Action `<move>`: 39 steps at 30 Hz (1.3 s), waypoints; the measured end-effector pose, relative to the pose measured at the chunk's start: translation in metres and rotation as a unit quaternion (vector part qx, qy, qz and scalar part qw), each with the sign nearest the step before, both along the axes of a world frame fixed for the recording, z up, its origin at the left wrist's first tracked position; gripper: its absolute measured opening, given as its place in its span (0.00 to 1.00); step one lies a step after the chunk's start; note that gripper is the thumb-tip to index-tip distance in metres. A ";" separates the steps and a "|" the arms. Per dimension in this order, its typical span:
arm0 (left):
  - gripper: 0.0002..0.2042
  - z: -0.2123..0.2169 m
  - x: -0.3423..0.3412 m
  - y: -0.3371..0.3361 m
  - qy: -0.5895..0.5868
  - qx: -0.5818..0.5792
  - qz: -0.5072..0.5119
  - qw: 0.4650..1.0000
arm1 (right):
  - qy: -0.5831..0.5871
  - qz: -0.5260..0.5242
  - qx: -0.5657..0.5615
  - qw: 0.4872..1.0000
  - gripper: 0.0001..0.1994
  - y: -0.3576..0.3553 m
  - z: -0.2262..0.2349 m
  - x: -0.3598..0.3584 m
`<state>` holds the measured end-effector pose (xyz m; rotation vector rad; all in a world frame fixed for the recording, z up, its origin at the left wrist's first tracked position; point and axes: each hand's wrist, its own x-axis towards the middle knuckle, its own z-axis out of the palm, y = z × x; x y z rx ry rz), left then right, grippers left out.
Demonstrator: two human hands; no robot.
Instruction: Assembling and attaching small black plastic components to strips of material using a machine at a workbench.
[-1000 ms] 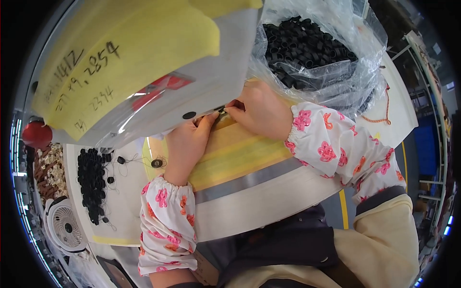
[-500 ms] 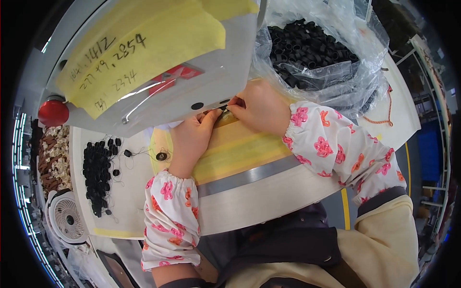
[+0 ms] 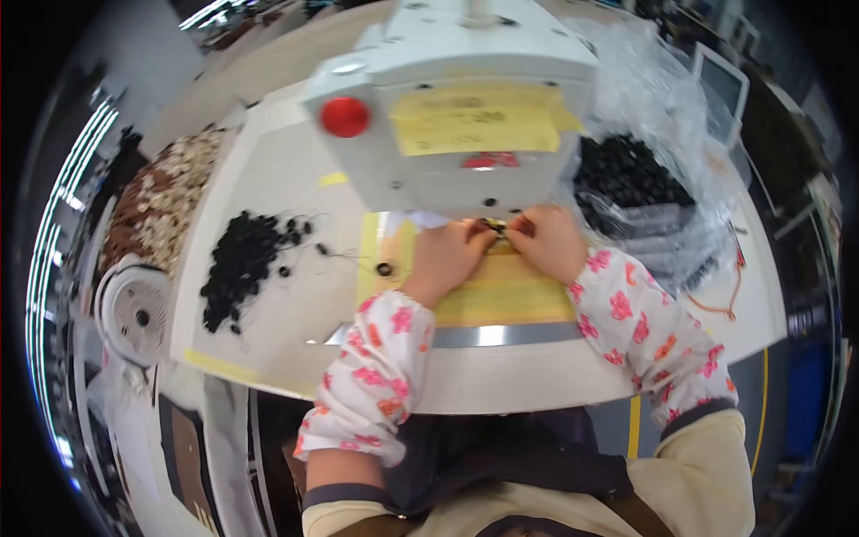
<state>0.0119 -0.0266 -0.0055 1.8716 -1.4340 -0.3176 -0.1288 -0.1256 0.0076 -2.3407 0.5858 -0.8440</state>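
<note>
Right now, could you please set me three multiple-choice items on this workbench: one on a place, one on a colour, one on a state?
1. Where is the loose heap of black buttons?
A. on the table to the person's left
B. on the person's lap
C. on top of the machine

2. What colour is the round knob on the white machine?
A. green
B. red
C. blue

3. How do the hands stand?
A. both hang off the table
B. one rests on the fan
C. both meet at a small dark piece under the machine

Answers: 1 A, the heap lies left of the yellow mat. 2 B, the knob is plainly red. 3 C, the left hand and right hand pinch together at the small dark piece.
</note>
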 end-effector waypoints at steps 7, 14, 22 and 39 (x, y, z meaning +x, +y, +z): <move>0.13 0.005 -0.009 0.036 -0.081 -0.059 0.042 0.994 | -0.047 -0.019 -0.028 0.998 0.07 -0.011 -0.006 -0.025; 0.15 0.010 0.043 0.089 -0.052 -0.024 0.208 0.976 | 0.114 -0.132 -0.268 0.948 0.09 -0.103 0.022 -0.070; 0.15 -0.022 0.004 0.027 -0.242 -0.128 0.046 0.961 | 0.167 -0.083 -0.177 0.966 0.08 -0.152 0.004 -0.076; 0.12 -0.013 -0.021 0.003 0.008 -0.085 0.052 0.995 | 0.139 -0.095 -0.182 0.969 0.09 -0.194 -0.031 -0.077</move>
